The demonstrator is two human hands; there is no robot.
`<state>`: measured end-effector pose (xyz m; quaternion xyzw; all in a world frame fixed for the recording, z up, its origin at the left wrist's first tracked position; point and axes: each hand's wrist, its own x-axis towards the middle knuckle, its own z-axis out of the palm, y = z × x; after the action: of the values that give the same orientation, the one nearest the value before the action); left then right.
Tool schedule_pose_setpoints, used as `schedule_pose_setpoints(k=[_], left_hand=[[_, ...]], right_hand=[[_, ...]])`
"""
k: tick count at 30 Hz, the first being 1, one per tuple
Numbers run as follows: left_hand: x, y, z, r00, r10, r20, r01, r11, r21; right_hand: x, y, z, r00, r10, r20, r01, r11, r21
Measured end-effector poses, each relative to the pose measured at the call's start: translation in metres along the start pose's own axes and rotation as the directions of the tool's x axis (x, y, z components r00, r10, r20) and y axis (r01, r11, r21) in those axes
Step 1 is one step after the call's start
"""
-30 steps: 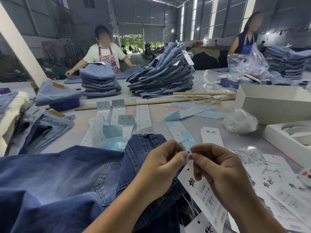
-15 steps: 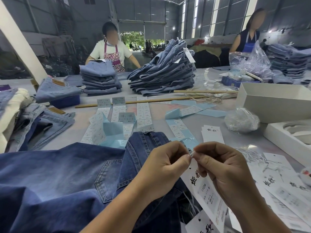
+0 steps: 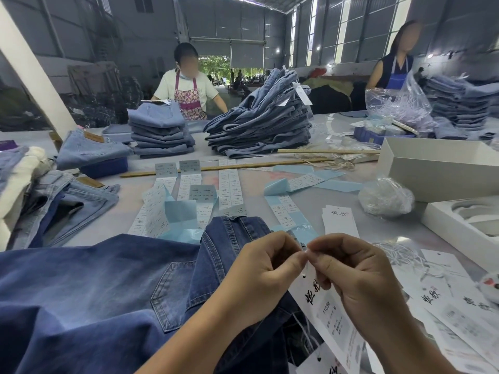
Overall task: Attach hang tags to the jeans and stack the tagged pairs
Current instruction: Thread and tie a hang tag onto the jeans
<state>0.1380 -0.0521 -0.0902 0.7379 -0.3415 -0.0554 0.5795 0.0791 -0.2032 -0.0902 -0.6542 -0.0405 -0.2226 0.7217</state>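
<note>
Both hands, left hand (image 3: pixel 266 268) and right hand (image 3: pixel 356 276), pinch the string atop a hang tag (image 3: pixel 328 317) over dark jeans (image 3: pixel 108 292) at the counter's near edge. Tagging's not finished, stacking's next.

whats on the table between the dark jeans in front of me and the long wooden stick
In the head view, rows of white size-label strips and curled pale blue backing paper lie between the dark jeans and the wooden stick.
</note>
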Motion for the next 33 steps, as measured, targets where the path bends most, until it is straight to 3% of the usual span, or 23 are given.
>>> schedule_pose_setpoints(k=[33], left_hand=[[-0.0012, -0.0009, -0.0025, 0.997, 0.071, -0.006, -0.071, 0.995, 0.064]], right_hand=[[-0.0036, 0.0017, 0.0002, 0.999, 0.032, 0.002, -0.032, 0.999, 0.018]])
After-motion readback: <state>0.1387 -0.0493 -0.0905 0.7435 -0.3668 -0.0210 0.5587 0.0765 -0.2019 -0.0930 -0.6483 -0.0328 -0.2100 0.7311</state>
